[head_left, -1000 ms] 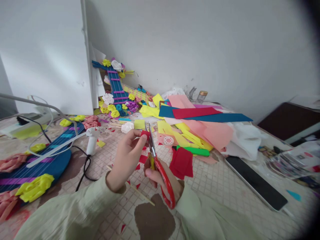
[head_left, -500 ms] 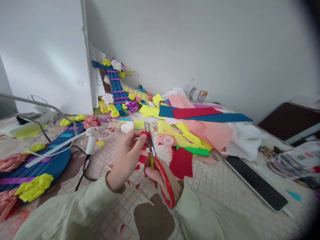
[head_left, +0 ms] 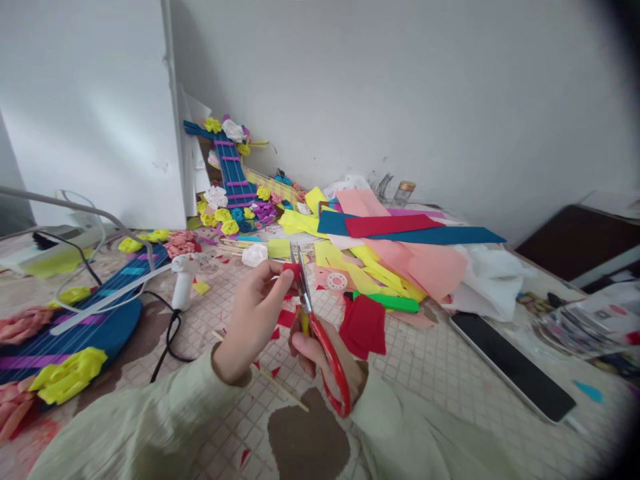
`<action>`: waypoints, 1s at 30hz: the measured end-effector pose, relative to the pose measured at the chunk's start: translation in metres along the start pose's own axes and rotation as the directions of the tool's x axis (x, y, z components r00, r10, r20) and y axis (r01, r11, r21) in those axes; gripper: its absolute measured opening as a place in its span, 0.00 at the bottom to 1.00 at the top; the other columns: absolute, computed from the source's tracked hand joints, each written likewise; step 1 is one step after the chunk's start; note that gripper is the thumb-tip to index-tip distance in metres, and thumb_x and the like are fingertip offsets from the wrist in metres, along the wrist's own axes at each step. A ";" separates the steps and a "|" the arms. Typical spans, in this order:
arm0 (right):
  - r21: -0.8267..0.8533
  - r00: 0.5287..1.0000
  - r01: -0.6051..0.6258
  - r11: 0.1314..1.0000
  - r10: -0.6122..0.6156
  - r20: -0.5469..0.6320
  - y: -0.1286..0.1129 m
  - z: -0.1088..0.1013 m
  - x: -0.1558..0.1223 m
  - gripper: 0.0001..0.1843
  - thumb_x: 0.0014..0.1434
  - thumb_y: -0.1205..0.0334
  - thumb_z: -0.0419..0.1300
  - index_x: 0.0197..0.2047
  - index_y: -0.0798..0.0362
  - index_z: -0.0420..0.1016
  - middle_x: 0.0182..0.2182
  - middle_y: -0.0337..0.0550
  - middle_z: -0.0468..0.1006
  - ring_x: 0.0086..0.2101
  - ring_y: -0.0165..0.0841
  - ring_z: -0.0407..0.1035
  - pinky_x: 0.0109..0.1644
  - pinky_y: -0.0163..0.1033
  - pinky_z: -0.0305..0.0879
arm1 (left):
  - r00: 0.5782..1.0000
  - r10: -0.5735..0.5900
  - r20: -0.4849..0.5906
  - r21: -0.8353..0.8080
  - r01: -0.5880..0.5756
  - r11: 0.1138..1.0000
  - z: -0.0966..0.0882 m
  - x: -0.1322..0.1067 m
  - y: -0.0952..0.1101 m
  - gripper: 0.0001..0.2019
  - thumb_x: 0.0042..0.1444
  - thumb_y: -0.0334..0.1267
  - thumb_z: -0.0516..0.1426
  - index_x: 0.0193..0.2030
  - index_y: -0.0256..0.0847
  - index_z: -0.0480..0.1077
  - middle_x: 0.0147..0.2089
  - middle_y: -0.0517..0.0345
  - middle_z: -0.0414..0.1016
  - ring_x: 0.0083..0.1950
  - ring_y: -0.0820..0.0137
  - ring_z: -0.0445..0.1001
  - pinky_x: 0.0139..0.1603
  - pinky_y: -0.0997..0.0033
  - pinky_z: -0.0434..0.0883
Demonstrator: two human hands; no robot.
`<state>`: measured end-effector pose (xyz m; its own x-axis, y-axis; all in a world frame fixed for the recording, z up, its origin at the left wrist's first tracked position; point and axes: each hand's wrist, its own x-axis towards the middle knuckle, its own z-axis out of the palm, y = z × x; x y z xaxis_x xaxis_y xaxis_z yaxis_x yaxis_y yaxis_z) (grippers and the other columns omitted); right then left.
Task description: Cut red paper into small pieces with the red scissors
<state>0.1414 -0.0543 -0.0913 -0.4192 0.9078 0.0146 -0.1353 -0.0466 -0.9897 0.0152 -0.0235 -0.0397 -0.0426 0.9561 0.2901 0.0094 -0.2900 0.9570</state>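
Between thumb and fingers, my left hand (head_left: pixel 257 313) pinches a small piece of red crepe paper (head_left: pixel 292 270). My right hand (head_left: pixel 320 357) grips a pair of red-handled scissors (head_left: pixel 327 357), whose blades point away from me and lie right beside the red piece. Something yellow (head_left: pixel 304 323) shows at the scissors near my right fingers; I cannot make out what it is. Under and around the hands lie small red scraps (head_left: pixel 286 318). A stack of red crepe paper (head_left: pixel 364 327) rests just right of my right hand, and a thin wooden stick (head_left: pixel 283 387) lies below.
A white glue gun (head_left: pixel 184 283) with a black cord stands at left beside a blue paper guitar (head_left: pixel 115 320). Another decorated guitar (head_left: pixel 233 167) leans at the back. Coloured paper sheets (head_left: pixel 415 230) pile up at back right. A phone (head_left: pixel 515 367) lies at right.
Almost nothing differs. The scissor blades and the red piece have shifted very slightly; both hands stay in the same place.
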 end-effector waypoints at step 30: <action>0.036 0.995 -0.085 0.996 0.086 -0.044 -0.010 0.007 -0.004 0.23 0.51 0.41 0.57 0.26 0.52 0.56 0.17 0.30 0.57 0.14 0.20 0.49 0.17 0.31 0.45 | 1.000 -0.009 -0.027 -0.040 0.008 0.999 -0.005 0.004 -0.003 0.07 0.53 0.40 0.57 0.30 0.39 0.66 0.29 0.61 0.69 0.31 0.72 0.70 0.35 0.71 0.69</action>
<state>0.1386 -0.0601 -0.0804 -0.3898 0.9176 -0.0773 -0.1314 -0.1385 -0.9816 0.0105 -0.0187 -0.0415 -0.0700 0.9570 0.2814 -0.0311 -0.2841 0.9583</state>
